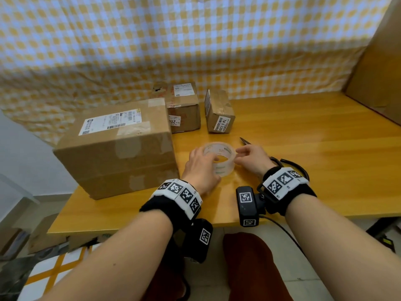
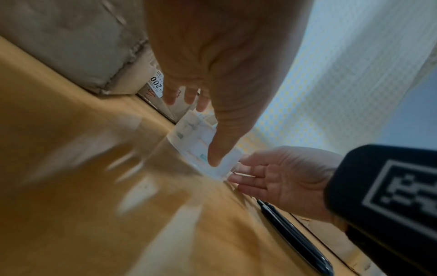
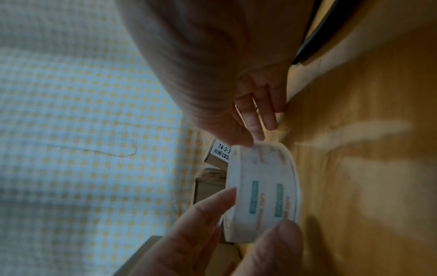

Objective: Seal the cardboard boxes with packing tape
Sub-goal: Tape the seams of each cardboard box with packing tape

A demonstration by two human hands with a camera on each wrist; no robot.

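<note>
left hand grips tape roll to steady it | right hand pinches its rim, hunting the end | near desk's front edge

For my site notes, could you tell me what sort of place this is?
Probably a makeshift home packing spot: a wooden table with labelled used boxes, a tape roll, and a checked cloth hung behind.
</note>
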